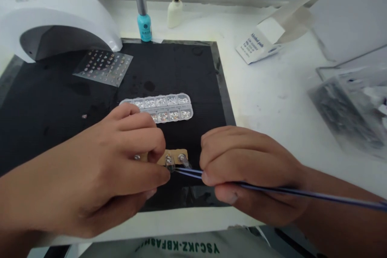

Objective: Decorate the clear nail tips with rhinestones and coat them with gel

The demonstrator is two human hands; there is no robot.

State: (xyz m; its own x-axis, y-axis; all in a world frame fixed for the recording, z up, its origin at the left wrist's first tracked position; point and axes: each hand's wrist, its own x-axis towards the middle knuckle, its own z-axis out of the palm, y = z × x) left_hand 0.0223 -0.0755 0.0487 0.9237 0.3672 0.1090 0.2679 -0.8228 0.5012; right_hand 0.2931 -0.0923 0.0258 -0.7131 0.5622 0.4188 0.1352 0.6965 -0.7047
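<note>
My right hand point(248, 165) is closed around blue tweezers point(272, 189), with the shaft running out to the right. Their tips meet a small clear false nail point(169, 162) on a tan strip point(175, 152). My left hand point(121, 165) is curled over the left part of that strip and grips it, its thumb beside the same nail. A second clear false nail point(185, 161) sits at the strip's right end. Part of the strip is hidden under my left fingers. Just beyond stands a clear compartment case point(161, 108) of tiny shiny rhinestones.
Under my hands lies a black mat point(169, 64). A white nail lamp point(69, 0) and a sticker sheet point(104, 67) are at the back left. Behind are a blue polish bottle point(144, 24) and a cream one point(175, 14). An alcohol pads box point(260, 42) and plastic bag point(341, 109) lie right.
</note>
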